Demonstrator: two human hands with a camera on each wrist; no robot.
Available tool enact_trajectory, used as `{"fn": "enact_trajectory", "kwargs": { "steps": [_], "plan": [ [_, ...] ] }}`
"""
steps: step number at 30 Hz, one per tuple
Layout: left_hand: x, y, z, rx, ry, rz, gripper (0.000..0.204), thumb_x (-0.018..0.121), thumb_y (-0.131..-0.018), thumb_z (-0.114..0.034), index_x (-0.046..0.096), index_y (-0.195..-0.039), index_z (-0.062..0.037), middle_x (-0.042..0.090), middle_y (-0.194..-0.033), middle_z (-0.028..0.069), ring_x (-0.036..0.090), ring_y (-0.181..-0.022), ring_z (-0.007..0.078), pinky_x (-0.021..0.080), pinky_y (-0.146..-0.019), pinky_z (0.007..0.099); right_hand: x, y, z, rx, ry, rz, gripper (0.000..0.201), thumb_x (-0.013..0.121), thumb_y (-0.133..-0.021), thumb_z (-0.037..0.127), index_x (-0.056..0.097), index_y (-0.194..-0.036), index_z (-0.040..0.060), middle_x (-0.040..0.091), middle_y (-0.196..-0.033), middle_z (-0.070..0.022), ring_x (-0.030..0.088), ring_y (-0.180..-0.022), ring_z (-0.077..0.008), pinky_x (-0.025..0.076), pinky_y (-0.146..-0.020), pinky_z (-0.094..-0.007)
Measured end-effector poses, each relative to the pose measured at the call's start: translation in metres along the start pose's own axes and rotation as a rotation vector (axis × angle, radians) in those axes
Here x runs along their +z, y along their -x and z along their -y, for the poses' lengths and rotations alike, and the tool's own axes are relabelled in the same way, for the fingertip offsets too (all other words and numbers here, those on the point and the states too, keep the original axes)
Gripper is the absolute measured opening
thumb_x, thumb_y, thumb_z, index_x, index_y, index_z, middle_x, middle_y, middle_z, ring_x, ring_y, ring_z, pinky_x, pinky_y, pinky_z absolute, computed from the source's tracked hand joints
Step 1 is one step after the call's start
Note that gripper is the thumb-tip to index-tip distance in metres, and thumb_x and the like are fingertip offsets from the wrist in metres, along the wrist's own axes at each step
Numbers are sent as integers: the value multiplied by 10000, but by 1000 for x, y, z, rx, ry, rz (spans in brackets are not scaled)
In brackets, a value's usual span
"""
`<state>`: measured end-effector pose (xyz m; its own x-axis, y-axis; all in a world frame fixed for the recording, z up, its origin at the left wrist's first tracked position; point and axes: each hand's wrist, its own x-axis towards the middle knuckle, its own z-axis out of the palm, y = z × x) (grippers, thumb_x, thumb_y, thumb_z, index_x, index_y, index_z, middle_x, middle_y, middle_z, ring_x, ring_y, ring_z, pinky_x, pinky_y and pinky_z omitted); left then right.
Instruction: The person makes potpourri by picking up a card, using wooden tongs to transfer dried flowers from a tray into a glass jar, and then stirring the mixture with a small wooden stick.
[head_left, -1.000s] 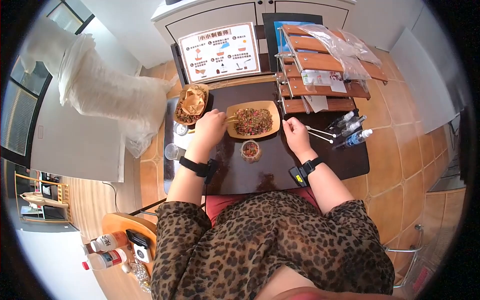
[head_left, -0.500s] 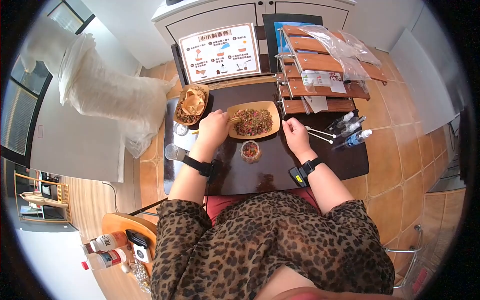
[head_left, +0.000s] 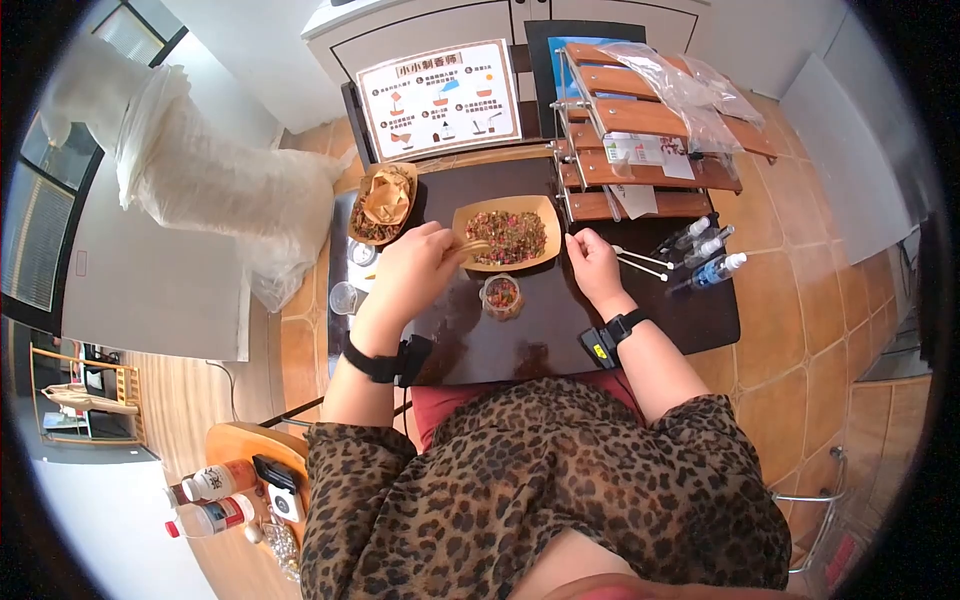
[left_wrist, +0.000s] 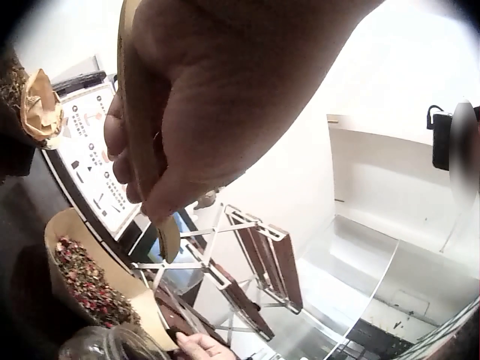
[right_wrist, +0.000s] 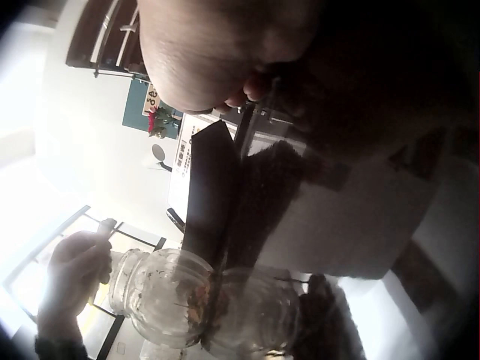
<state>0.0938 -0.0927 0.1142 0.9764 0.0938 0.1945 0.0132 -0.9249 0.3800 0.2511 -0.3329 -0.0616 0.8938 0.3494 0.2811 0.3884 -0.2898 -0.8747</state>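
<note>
In the head view my left hand (head_left: 412, 272) is at the left side of a kraft paper tray (head_left: 545, 215) of dried petals and herbs (head_left: 510, 235). It grips wooden tongs (head_left: 470, 247), their tips reaching over the mix. The left wrist view shows fingers and thumb wrapped about the tongs (left_wrist: 139, 142). My right hand (head_left: 597, 268) rests on the table by the tray's right edge, fingers loosely curled, fingertips close to the rim. A clear glass jar (right_wrist: 161, 296), partly filled with petals, stands in front of the tray, between the hands.
A second paper tray (head_left: 403, 232) with dried plants and crumpled paper lies back left. A small clear cup (head_left: 343, 298) stands at left. Spray bottles (head_left: 715, 270) and white sticks (head_left: 645, 265) are at right. A wooden rack (head_left: 650, 180) and an instruction sign (head_left: 440, 100) stand behind.
My left hand has shifted slightly left and nearer the body, and the tongs have tilted, tips over the herb mix. The right hand stays almost in place.
</note>
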Motion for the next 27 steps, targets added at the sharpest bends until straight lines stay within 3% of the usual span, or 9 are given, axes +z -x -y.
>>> {"fn": "enact_trajectory", "kwargs": {
  "steps": [9,16,21,27],
  "plan": [
    [15,26,-13,76,-28,135,170,722,-858,-196,686,-958,-63,646,-903,109,651,-873,342,533,-739,432,-1,0,2,-11,-15,-3,267,654,-977,194,571,-801,11,590,-645,-121,549,-554,-217,446,-557,-351],
    [16,23,-9,19,-47,76,169,721,-865,-200,696,-966,-67,647,-916,101,646,-880,336,531,-752,428,-1,0,5,-13,-1,-4,262,655,-974,192,575,-803,9,599,-649,-132,560,-555,-228,450,-556,-355],
    [21,5,16,-30,-95,-67,175,727,-862,-197,702,-977,-69,647,-926,98,644,-901,330,529,-760,432,-2,0,5,-6,7,0,261,652,-974,192,575,-803,10,605,-655,-136,569,-563,-239,453,-563,-357],
    [46,-12,41,-68,-142,-76,161,715,-854,-201,686,-944,-71,643,-918,93,651,-912,319,543,-768,433,-2,0,4,0,8,5,258,649,-975,192,573,-809,9,607,-663,-137,572,-574,-241,456,-572,-359]
  ]
}}
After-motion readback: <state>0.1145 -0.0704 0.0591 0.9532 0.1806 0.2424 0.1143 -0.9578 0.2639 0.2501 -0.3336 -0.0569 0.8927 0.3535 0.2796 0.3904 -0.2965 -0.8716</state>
